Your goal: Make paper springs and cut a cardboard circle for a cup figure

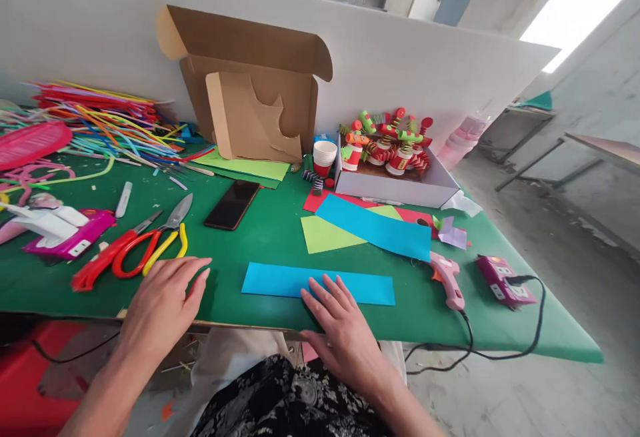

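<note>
A blue paper strip [280,280] lies flat along the near side of the green table. My right hand [340,320] rests on its lower right part, fingers stretched out and palm over the table edge. To the left, my left hand [167,293] hovers at or touches the tabletop, fingers loosely apart with nothing visible in them. Just beyond it are scissors [135,255] with red and yellow handles, close to the fingertips. A second blue strip [373,225] lies slantwise farther back, over a light green sheet [327,235] and red paper [315,199].
At right are a pink glue gun [450,280] and a purple power block [505,281] with cables. A box [400,187] of paper figures, white cups [325,152] and an open cardboard box [255,113] stand behind. A phone [233,205], red-handled pliers-like tool [107,257] and pipe cleaners [110,123] lie left.
</note>
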Tool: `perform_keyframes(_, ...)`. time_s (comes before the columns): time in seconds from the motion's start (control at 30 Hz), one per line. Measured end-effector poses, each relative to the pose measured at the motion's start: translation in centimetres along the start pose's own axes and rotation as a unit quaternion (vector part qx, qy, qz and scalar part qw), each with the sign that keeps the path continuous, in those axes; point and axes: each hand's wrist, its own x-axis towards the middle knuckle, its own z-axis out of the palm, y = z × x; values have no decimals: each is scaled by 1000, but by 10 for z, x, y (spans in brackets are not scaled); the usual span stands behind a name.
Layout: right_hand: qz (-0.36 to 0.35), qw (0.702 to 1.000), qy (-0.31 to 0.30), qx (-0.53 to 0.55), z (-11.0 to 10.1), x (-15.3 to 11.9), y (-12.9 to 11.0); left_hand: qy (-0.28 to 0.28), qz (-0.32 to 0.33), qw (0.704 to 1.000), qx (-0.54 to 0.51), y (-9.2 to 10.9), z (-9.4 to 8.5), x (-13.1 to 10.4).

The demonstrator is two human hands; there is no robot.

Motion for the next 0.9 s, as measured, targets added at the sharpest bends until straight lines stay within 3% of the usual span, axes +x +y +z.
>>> perform_keyframes(0.17, -12, 1000, -21, 1, 8, 10, -4, -20, 22, 998, -51, 9, 7, -6)
perform_keyframes(0.33, -3, 1000, 1, -10, 7, 8, 2, -31, 27, 998, -53, 27, 19, 0)
perform_keyframes(0.5, 47, 996, 63, -39, -1, -3, 20, -47, 47, 997, -45, 32, 30, 11)
perform_keyframes(0.67, 108, 988, 85, -69, -3, -14, 35, -64, 62, 996, -27, 34, 44, 13)
perform_keyframes(0.9, 162, 980, 72, -93, -11, -19, 50, -36, 97, 983, -149, 36, 36, 11)
